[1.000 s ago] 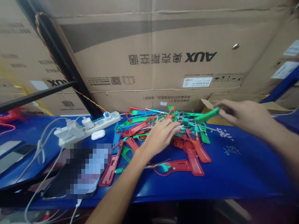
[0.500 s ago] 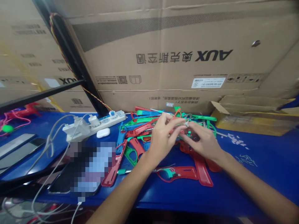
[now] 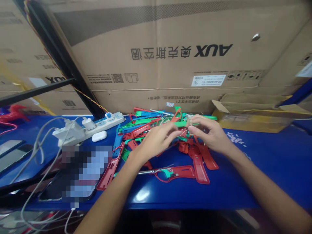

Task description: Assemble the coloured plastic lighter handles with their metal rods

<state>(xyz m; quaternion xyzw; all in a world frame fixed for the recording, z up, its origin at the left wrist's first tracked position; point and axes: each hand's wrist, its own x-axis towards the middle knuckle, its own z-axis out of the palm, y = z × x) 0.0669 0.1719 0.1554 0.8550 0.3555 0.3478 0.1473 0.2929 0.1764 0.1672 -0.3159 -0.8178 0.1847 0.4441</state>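
Note:
My left hand (image 3: 159,138) is over a pile of plastic kitchen lighter shells, fingers pinched at a thin pale wire (image 3: 182,131). To its right, my right hand (image 3: 211,131) pinches a small pale part (image 3: 189,121) between thumb and fingers; its exact kind is too small to make out. A green lighter shell (image 3: 180,124) lies close to both fingertips. Below the hands are red shells (image 3: 201,167) and an orange-red one (image 3: 210,158). Nearer the front edge lies a red lighter half (image 3: 186,172) with a metal tube and a green insert (image 3: 167,174).
At the left stand a white power strip (image 3: 98,126) with plugged chargers, an earbud case (image 3: 99,136) and a phone (image 3: 85,175) on a cable. An open carton (image 3: 248,120) sits at the right, near small white bits (image 3: 235,139). Large cardboard boxes (image 3: 158,32) form the back.
The view has shifted a little to the right. My hands have moved apart slightly, the left one lower and flatter. The right hand still pinches the small pale part.

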